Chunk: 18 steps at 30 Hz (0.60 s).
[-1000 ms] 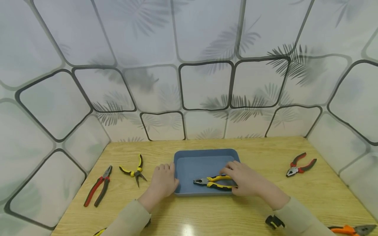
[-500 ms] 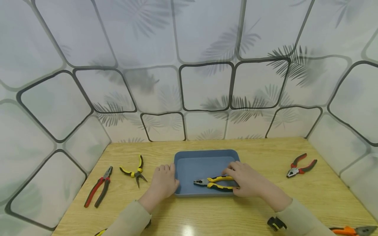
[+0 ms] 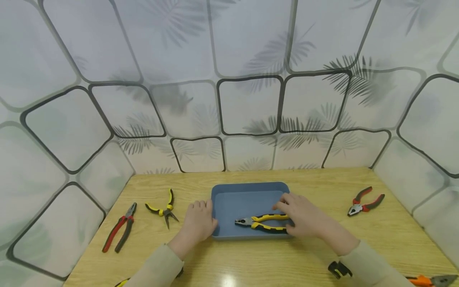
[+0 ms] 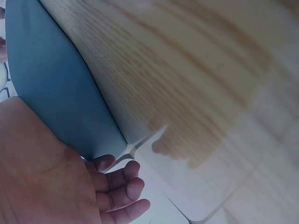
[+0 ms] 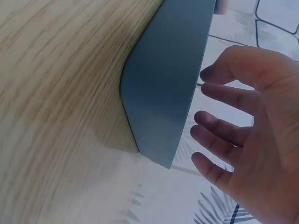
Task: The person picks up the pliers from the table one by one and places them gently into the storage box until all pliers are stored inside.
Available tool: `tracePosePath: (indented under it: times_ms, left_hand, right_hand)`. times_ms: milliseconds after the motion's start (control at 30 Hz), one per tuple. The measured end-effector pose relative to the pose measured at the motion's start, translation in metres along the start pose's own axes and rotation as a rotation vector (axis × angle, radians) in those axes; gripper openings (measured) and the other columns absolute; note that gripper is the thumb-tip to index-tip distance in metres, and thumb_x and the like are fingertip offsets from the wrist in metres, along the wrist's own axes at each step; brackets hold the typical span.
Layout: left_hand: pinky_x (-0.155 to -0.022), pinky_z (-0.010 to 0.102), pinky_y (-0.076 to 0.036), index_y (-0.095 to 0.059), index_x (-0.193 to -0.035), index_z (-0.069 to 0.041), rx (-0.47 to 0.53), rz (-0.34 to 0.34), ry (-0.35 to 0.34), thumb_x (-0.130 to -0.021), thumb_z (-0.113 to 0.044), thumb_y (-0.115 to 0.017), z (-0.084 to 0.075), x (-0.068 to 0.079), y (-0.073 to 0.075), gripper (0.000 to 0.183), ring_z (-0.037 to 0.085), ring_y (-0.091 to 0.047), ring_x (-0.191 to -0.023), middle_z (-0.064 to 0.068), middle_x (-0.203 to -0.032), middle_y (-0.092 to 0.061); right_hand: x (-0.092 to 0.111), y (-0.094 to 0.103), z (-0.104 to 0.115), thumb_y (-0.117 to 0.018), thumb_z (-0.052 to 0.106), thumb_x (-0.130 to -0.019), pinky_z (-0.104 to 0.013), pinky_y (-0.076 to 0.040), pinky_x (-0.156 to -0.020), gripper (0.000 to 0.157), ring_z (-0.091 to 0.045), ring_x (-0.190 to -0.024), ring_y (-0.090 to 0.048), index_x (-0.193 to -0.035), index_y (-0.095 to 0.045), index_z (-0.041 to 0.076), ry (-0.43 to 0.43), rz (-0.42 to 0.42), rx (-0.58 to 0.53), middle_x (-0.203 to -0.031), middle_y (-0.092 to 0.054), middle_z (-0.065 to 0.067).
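Combination pliers (image 3: 263, 223) with yellow and black handles lie in a blue-grey tray (image 3: 251, 186), their jaws toward the left. My right hand (image 3: 305, 217) is over the tray's right side, covering the handle ends, with fingers bent and spread. In the right wrist view, the fingers (image 5: 222, 128) are apart with nothing between them, beside the tray's outer wall (image 5: 163, 84). My left hand (image 3: 199, 219) holds the tray's left edge, its thumb over the rim. In the left wrist view, the other fingers (image 4: 121, 191) curl loosely past the tray's end.
On the left of the wooden table (image 3: 229, 259) lie red-and-black pliers (image 3: 122, 227) and yellow-and-black needle-nose pliers (image 3: 166, 209). Red-and-black pliers (image 3: 363, 202) lie at the right, orange-handled pliers (image 3: 430, 280) at the front right. A patterned backdrop (image 3: 251, 103) rises behind.
My right hand has eased to the right off the pliers' handles, its fingers spreading, and more of the handles shows. The left hand, the tray and the pliers have stayed in place.
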<state>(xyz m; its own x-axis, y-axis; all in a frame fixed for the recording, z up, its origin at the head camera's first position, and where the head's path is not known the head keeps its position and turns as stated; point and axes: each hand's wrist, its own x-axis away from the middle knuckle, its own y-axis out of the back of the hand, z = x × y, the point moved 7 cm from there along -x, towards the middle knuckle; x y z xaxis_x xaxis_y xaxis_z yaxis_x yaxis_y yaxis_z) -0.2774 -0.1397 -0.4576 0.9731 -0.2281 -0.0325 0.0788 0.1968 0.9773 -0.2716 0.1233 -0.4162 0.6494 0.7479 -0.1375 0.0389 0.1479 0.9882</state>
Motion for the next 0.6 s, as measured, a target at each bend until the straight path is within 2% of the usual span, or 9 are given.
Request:
tracePosePath:
  times_ms: [233, 600]
  left_hand:
    - [-0.078, 0.041, -0.044, -0.046, -0.106, -0.004, 0.006, -0.001, 0.0, -0.09, -0.041, -0.048, -0.001, 0.001, 0.0, 0.04, 0.027, -0.052, -0.085, 0.013, -0.089, -0.053]
    - [-0.081, 0.042, -0.044, -0.046, -0.108, -0.004, 0.0, 0.007, 0.003, -0.09, -0.042, -0.048, 0.001, 0.0, 0.001, 0.041, 0.028, -0.053, -0.087, 0.013, -0.091, -0.054]
  right_hand:
    - [0.002, 0.001, -0.005, -0.068, 0.015, -0.072, -0.03, -0.031, -0.068, 0.045, -0.011, -0.078, -0.036, -0.116, -0.06, 0.022, -0.013, 0.003, 0.011, -0.1, -0.049, 0.004]
    - [0.004, 0.004, -0.013, -0.072, 0.02, -0.072, -0.034, -0.035, -0.072, 0.044, -0.013, -0.084, -0.042, -0.115, -0.061, 0.022, -0.02, -0.012, 0.053, -0.102, -0.05, 0.003]
